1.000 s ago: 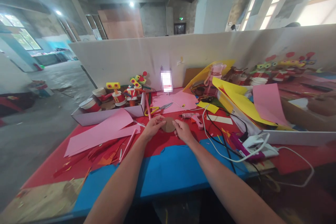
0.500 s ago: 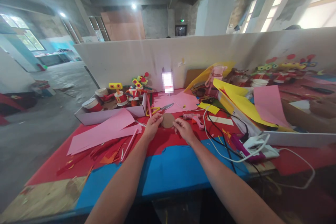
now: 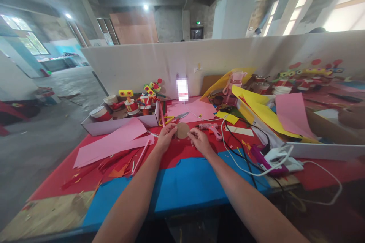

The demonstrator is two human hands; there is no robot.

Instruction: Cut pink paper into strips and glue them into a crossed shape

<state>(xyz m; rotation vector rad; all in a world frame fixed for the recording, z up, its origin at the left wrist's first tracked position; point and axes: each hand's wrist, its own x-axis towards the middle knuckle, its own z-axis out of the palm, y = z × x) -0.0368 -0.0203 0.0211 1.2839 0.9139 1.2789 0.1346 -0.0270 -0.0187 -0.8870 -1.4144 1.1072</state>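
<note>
While a low white cardboard box [image 3: 151,120] holds red-and-white paper cups [image 3: 100,114], the left hand [image 3: 167,136] and right hand [image 3: 199,140] pinch a round brown cardboard disc [image 3: 183,130] in narrow grips.

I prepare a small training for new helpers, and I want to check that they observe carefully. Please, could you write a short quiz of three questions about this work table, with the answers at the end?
1. True or false: the left hand holds the brown disc at its edge.

2. Which of these lies closest to the right hand?
A) a paper cup
B) the pink glue gun
C) the purple power strip

3. Fill in the missing colour: the open scissors on the table have ____ handles.

Key: 1. True. 2. B. 3. Yellow.
</note>
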